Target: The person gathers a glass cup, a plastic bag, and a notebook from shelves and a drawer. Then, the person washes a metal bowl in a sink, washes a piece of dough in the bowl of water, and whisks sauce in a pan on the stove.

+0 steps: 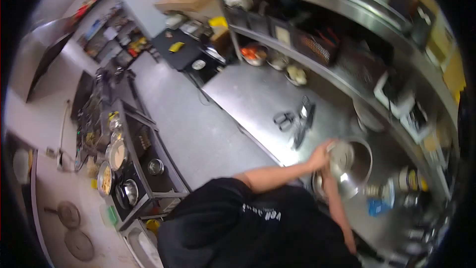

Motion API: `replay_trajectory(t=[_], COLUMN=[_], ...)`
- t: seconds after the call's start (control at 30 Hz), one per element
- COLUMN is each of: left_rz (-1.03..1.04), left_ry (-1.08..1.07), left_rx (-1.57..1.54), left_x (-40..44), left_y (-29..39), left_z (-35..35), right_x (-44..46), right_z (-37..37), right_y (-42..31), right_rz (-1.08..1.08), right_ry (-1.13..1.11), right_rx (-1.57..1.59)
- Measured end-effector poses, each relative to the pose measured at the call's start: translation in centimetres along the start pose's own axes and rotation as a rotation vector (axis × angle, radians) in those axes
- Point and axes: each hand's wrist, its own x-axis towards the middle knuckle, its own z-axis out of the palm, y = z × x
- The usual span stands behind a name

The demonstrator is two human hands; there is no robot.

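My left hand (pixel 320 156) reaches across to the right side of the counter, its fingers closed on the edge of a pale, see-through tub (pixel 342 156). The tub is tilted at the mouth of a large steel mixing bowl (pixel 366 161); what it contains is blurred. Close below the left one, my right hand (pixel 326 170) is near the same tub and the bowl's near side, with its fingers hidden and smeared. Behind my wrists, part of another round metal container (pixel 318 184) shows. Kitchen scissors (pixel 284 120) and a black-handled tool (pixel 303 124) lie on the steel counter (pixel 248 99).
Bowls of tomatoes (pixel 254 53) and pale peeled vegetables (pixel 296 75) stand under the steel shelf (pixel 317 59). A blue packet (pixel 379 206) and jars (pixel 412 178) are at the right. Across the aisle is a stove with pans (pixel 117 154).
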Motion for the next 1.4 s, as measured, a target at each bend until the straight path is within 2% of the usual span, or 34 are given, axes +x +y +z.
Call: replay_trajectory(t=[0.03, 0.07, 0.1, 0.13, 0.17, 0.2, 0.27, 0.3, 0.33, 0.37, 0.43, 0.5, 0.53, 0.57, 0.63, 0.73, 0.8, 0.87, 0.9, 0.97, 1.0, 1.07, 1.1, 1.17, 1.23, 1.3, 1.33, 1.37, 1.4], left_rz=[0.058, 0.059, 0.059, 0.058, -0.03, -0.021, 0.036, 0.061, 0.021, 0.021, -0.021, -0.105, -0.183, -0.128, -0.062, -0.002, -0.061, -0.068, -0.01, 0.057, 0.06, 0.036, 0.03, 0.002, 0.027, 0.06, 0.038, 0.006, -0.03], left_ry=[0.065, 0.04, 0.015, -0.009, -0.078, -0.083, -0.075, -0.064, -0.054, -0.046, -0.067, -0.109, -0.11, -0.104, -0.1, -0.12, -0.17, -0.167, -0.149, -0.167, -0.174, -0.218, -0.21, -0.184, -0.159, -0.141, -0.141, -0.146, -0.153], left_rx=[0.008, -0.03, -0.069, -0.107, -0.151, -0.165, -0.113, -0.125, -0.179, -0.209, -0.267, -0.288, -0.263, -0.254, -0.251, -0.164, -0.192, -0.228, -0.165, -0.085, -0.089, -0.205, -0.21, -0.256, -0.234, -0.225, -0.229, -0.232, -0.233], left_x=[0.9, 1.1, 1.3, 1.5, 1.8, 1.4, 0.6, 0.3, -0.1, -0.2, -0.1, -0.2, -0.4, -0.4, -0.8, -1.2, -1.8, -2.1, -2.0, -1.7, -1.4, -1.3, -1.5, -1.9, -1.8, -0.8, -0.4, -0.5, -0.7], left_y=[-0.8, -0.4, 0.1, 0.6, 0.3, 1.1, 1.4, 1.3, 1.4, 0.8, 0.1, 0.4, 1.0, 0.5, 0.5, 1.8, 2.3, 1.6, 0.6, 0.9, 1.0, 0.9, 1.0, 1.5, 1.3, 1.2, 1.3, 1.2, 0.9], left_z=[0.5, 0.4, 0.3, 0.3, 0.7, 0.6, 0.6, 0.6, 0.8, 1.2, 1.4, 1.0, 1.0, 1.2, 1.4, 1.1, 1.1, 1.2, 1.2, 0.8, 0.9, 1.2, 1.1, 0.5, -0.2, -0.6, -0.7, -0.9, -1.2], right_x=[2.0, 3.2, 1.9, 2.0, 1.2, -0.6, -2.3, -1.6, -1.5, -1.2, 0.3, 4.1, 5.8, 6.9, 8.2, 7.9, 8.0, 8.8, 8.3, 6.4, 6.3, 5.2, 3.4, 1.6, -1.8, -3.5, -3.2, -1.2, 1.0], right_z=[-4.7, -5.1, -4.7, -6.6, -7.7, -8.0, -6.7, -7.8, -5.8, -2.8, 1.2, -0.6, -2.7, -5.9, -11.3, -11.4, -11.2, -10.4, -8.9, -5.6, -3.4, 1.2, -3.7, -4.4, -5.7, -2.7, 2.1, 0.1, -2.4], right_y=[-3.1, -1.3, 2.6, 3.8, 5.9, 7.2, 3.9, -1.2, -3.2, -4.6, -6.1, -6.2, -6.2, -6.3, -6.9, -7.1, -6.7, -5.6, -6.0, -6.2, -4.2, -0.2, -1.5, 1.6, 0.6, -2.2, -2.2, -5.9, -10.1], right_rz=[0.174, 0.206, 0.095, 0.042, 0.024, -0.007, 0.303, 0.62, 0.742, 0.701, 0.448, 0.638, 0.731, 0.726, 0.517, 0.408, 0.424, 0.487, 0.488, 0.523, 0.528, 0.118, 0.16, 0.342, 0.371, 0.658, 0.971, 0.931, 0.769], right_ry=[-0.125, -0.193, 0.049, 0.107, 0.052, 0.0, -0.164, -0.017, 0.006, 0.023, 0.14, 0.164, 0.279, 0.295, 0.975, 0.877, 0.915, 1.107, 1.101, 0.492, 0.498, 0.575, 0.195, 0.274, 0.241, 0.23, 0.447, -0.003, -0.401], right_rx=[0.202, -0.091, -0.263, -0.95, -1.043, -1.126, -1.032, -0.32, -0.065, 0.026, 0.155, 1.011, 1.477, 1.47, 1.98, 1.99, 1.945, 1.926, 1.933, 0.623, 0.619, 0.067, -0.283, -0.586, -0.667, -0.49, 0.058, -0.077, -0.19])
